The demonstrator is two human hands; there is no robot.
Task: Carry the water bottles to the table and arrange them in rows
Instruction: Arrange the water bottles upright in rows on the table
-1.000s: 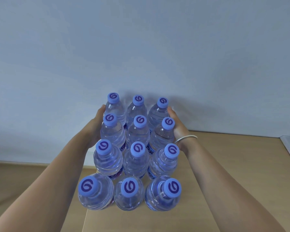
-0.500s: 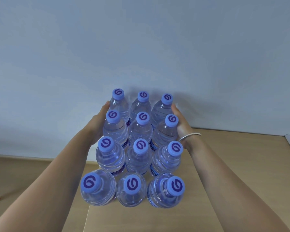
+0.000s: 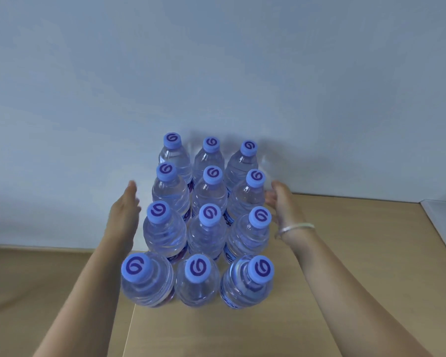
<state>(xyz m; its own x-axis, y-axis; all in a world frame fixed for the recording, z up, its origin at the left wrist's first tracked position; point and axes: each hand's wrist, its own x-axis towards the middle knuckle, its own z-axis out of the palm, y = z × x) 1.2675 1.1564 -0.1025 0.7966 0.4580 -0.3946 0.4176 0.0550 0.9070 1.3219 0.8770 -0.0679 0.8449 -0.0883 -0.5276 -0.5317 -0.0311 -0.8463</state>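
water bottles released, hands withdrawn

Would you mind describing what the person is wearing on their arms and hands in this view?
Both forearms are bare, with no sleeves or gloves in view. The right hand has a thin, pale silvery bangle around its wrist. The left hand and its wrist carry nothing.

Clear water bottles, periwinkle caps with dark purple swirl. Bench pale tan wood. Wall grey-blue. Silver bangle on my wrist.
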